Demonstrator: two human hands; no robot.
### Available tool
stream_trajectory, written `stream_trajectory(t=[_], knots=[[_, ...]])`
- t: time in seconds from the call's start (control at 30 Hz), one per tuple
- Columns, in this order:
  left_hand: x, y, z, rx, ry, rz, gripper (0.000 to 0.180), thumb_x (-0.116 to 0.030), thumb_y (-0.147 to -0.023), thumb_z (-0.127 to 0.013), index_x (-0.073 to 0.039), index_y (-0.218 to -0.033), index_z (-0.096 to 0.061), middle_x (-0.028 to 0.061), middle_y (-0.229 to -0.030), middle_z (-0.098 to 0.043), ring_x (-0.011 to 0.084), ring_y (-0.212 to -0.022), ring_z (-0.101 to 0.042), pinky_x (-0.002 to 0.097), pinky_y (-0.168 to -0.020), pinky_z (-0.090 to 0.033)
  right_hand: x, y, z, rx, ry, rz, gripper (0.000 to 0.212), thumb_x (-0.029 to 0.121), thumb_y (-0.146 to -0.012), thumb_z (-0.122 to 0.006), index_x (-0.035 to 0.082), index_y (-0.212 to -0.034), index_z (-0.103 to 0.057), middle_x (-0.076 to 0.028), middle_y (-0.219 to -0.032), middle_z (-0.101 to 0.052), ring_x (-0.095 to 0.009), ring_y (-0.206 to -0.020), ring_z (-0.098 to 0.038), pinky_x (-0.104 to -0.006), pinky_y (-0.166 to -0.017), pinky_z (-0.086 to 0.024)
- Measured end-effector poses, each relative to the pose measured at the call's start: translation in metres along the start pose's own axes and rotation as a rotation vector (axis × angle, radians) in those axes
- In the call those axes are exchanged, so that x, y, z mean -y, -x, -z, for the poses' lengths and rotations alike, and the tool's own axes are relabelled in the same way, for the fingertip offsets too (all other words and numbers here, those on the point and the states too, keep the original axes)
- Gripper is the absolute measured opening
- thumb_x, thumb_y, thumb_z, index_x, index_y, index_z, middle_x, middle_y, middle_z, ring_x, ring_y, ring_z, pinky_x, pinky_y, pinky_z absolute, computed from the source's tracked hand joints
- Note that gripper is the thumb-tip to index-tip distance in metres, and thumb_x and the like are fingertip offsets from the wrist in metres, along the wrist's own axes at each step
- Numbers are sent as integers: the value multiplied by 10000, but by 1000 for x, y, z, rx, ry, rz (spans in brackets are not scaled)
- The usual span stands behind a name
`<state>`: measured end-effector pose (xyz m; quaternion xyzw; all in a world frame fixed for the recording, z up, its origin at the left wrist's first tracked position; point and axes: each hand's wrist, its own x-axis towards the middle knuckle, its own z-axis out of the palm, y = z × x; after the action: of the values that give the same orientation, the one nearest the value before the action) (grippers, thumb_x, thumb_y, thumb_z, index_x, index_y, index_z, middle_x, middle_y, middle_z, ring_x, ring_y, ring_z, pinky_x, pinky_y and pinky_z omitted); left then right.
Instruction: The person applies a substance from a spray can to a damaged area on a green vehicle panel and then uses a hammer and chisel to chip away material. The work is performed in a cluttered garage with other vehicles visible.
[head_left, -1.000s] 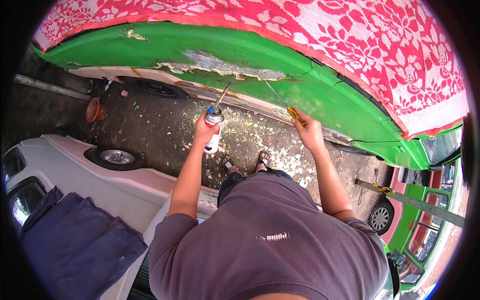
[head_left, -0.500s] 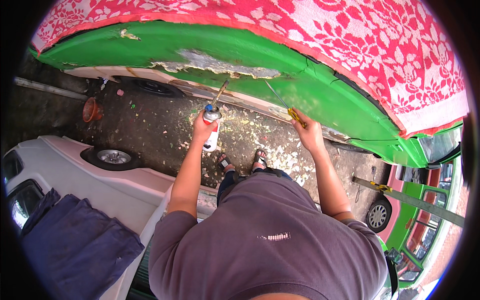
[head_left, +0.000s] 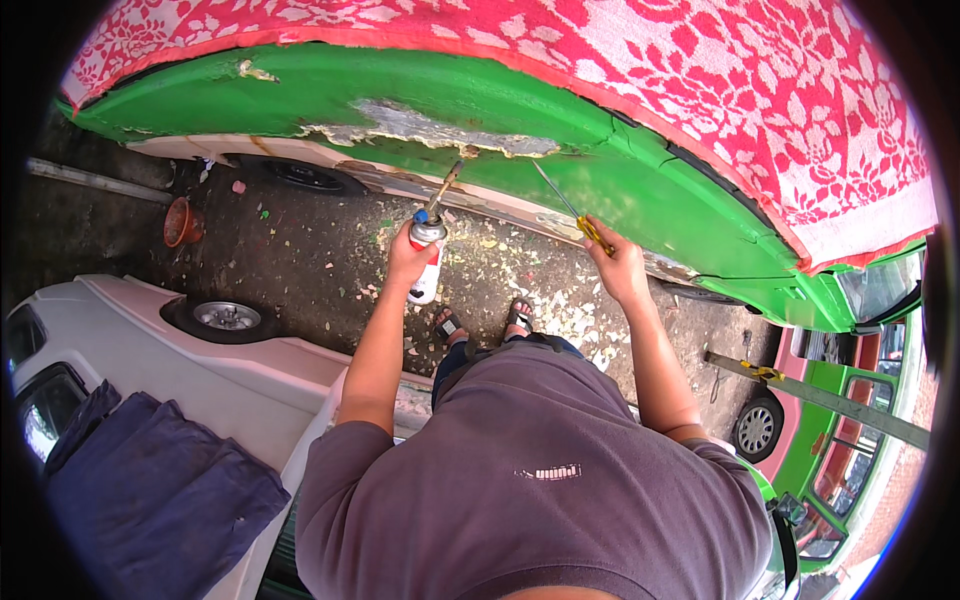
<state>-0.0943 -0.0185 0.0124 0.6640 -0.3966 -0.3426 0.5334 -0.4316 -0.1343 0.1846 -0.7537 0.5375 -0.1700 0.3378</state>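
Note:
My left hand (head_left: pixel 408 258) is wrapped round a gas torch (head_left: pixel 428 232), a white and red canister topped by a metal nozzle and a blue knob. Its nozzle tip points at the green car side (head_left: pixel 640 195), just below a strip of peeled paint (head_left: pixel 430 128) that bares grey and whitish patches. In my right hand (head_left: pixel 620 265) is a screwdriver (head_left: pixel 588 228) with a yellow handle. The long shaft slants up and left, its tip close to the green panel right of the peeled strip; whether it touches, I cannot tell. No flame can be made out.
Paint flakes (head_left: pixel 575 320) litter the ground around my feet. A red and white floral cloth (head_left: pixel 700 90) covers the car's upper part. Behind on the left stands a pale car (head_left: pixel 200 370) with a dark cloth (head_left: pixel 160 480) on it. An orange pot (head_left: pixel 181 222) and a pole (head_left: pixel 830 402) are nearby.
The torch in my left hand has shifted slightly to the right. My right hand and the screwdriver have barely moved.

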Motion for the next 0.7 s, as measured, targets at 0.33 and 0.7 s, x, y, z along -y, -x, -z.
stream_trajectory(t=[0.33, 0.7], knots=[[-4, -6, 13, -54, 161, -66, 463, -215, -711, -767, -19, -1085, -578, 68, -959, -670, 150, -862, -629, 302, -804, -492, 1, -2, -1, -1, 4, 3, 440, 241, -876, -637, 173, -1305, -571, -198, -1127, -646, -325, -1073, -628, -379, -903, -489], [-10, -4, 8, -75, 87, -54, 451, -170, -712, -757, -28, -1099, -573, 68, -994, -666, 145, -900, -624, 303, -832, -485, 4, -3, -2, 12, 1, -4, 444, 243, -878, -636, 177, -1311, -566, -194, -1147, -641, -321, -1088, -623, -380, -918, -483]])
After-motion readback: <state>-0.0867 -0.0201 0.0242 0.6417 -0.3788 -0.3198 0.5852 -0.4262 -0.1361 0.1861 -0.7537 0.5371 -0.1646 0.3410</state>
